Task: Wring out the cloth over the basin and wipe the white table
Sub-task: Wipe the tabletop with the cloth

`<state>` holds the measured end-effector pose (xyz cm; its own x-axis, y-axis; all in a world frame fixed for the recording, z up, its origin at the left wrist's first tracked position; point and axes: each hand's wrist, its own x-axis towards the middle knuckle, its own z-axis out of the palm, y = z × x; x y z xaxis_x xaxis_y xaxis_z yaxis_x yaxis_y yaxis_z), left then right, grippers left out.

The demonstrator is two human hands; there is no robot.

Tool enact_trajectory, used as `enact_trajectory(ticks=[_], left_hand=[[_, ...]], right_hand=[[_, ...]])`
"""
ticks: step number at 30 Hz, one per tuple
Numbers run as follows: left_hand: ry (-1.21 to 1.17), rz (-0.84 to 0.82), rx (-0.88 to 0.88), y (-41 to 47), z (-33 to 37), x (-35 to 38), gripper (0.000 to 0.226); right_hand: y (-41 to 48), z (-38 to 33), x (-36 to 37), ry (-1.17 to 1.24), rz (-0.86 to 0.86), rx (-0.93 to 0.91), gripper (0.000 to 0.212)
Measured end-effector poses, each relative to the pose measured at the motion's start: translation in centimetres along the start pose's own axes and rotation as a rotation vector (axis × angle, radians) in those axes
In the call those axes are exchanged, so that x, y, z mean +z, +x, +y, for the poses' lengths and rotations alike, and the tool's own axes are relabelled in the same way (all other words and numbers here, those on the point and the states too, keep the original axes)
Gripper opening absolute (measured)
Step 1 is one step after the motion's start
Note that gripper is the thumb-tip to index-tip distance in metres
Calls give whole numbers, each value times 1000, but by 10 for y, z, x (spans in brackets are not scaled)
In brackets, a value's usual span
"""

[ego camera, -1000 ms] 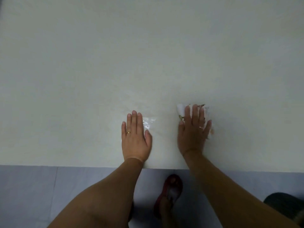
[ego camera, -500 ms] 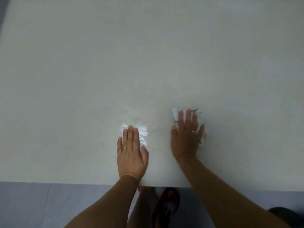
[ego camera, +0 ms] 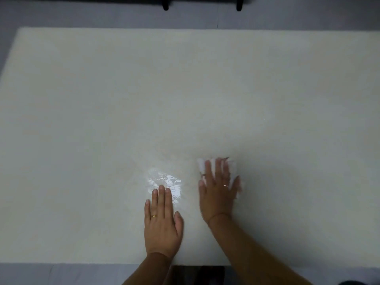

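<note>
White tabletop (ego camera: 102,112): broad, pale, matte surface filling most of the view, its far edge and left corner visible against a grey floor (ego camera: 102,15). Left hand (ego camera: 162,225): laid flat, palm down, on the near part of the tabletop, fingers straight and close together, thumb spread to the right; holds nothing; a gold ring (ego camera: 153,216) on one finger. Wet patch (ego camera: 166,182): glossy, reflective streaks on the tabletop just beyond the left fingertips, partly touching them. Right hand (ego camera: 218,194): to the right of the left hand and a little farther out, palm down, fingers extended and slightly spread, pressing on the cloth; edges blurred; a ring shows on one finger. Cloth (ego camera: 202,166): white, crumpled, lying on the tabletop under the right hand's fingers and palm, with bunched folds sticking out past the fingertips on the far side and along the right side of the hand. The two hands are near each other but apart. Both forearms enter from the near edge. Two dark furniture legs (ego camera: 165,5) stand on the floor beyond the far edge.
</note>
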<state>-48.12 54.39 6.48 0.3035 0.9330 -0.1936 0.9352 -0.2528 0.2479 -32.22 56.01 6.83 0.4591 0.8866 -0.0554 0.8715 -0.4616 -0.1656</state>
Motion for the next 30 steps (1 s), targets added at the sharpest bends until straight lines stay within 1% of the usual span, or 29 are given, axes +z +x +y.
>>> enact_trajectory(ticks=[2, 4, 6, 7, 8, 9, 10, 12, 13, 14, 15, 16, 18, 20, 21, 22, 23, 24, 26, 27, 28, 29, 30], left_hand=[[6, -3, 2, 0, 0, 0, 64], [0, 13, 20, 0, 0, -2, 63], [-7, 60, 32, 4, 1, -3, 62], [-22, 84, 36, 8, 3, -5, 61], [-48, 106, 45, 15, 6, -7, 61], [-80, 122, 58, 24, 11, -11, 61], [-103, 132, 69, 37, 17, -14, 61], [-105, 143, 65, 71, 31, -18, 61], [-94, 145, 54, 89, 38, -19, 61], [-83, 141, 39, 105, 44, -20, 62], [-70, 130, 20, 118, 48, -19, 62], [-54, 114, -1, 127, 50, -16, 62], [-17, 83, -24, 135, 49, -10, 63], [6, 79, -14, 135, 46, -4, 64], [12, 84, -10, 135, 45, -3, 64], [14, 85, -13, 135, 45, -2, 64], [12, 85, -19, 136, 45, -2, 64], [4, 86, -25, 136, 46, -2, 64], [-13, 90, -30, 136, 48, -4, 64], [-18, 89, -29, 136, 49, -5, 64], [-21, 88, -27, 136, 49, -6, 64], [-23, 91, -24, 136, 49, -7, 63], [-24, 94, -24, 135, 50, -8, 63]], right_hand=[[-19, -15, 5, -53, -49, -316, 58], [-17, -2, 2, -63, -104, -549, 58], [3, 21, -5, -107, -108, -687, 56], [16, 33, -8, -140, -88, -693, 55], [29, 44, -11, -157, -71, -628, 54], [41, 53, -14, -150, -59, -500, 54], [50, 56, -16, -119, -49, -340, 54], [59, 41, -17, -48, -20, -33, 55], [58, 27, -15, -24, -11, 66, 55], [56, 13, -11, -6, -1, 107, 56], [53, 3, -6, -3, 6, 86, 56], [49, -2, -1, -20, -4, 10, 56], [50, 13, 3, -62, -36, -262, 56], [70, 45, -1, -101, -76, -540, 55], [85, 61, -5, -137, -72, -595, 55], [101, 73, -9, -165, -61, -566, 54], [116, 80, -13, -163, -45, -454, 54], [127, 82, -17, -133, -45, -284, 55], [135, 63, -19, -74, -7, 37, 58], [131, 45, -16, -57, 10, 126, 58], [123, 26, -13, -35, 10, 139, 58], [113, 7, -9, -22, 0, 76, 58], [101, -7, -5, -23, -14, -36, 58]])
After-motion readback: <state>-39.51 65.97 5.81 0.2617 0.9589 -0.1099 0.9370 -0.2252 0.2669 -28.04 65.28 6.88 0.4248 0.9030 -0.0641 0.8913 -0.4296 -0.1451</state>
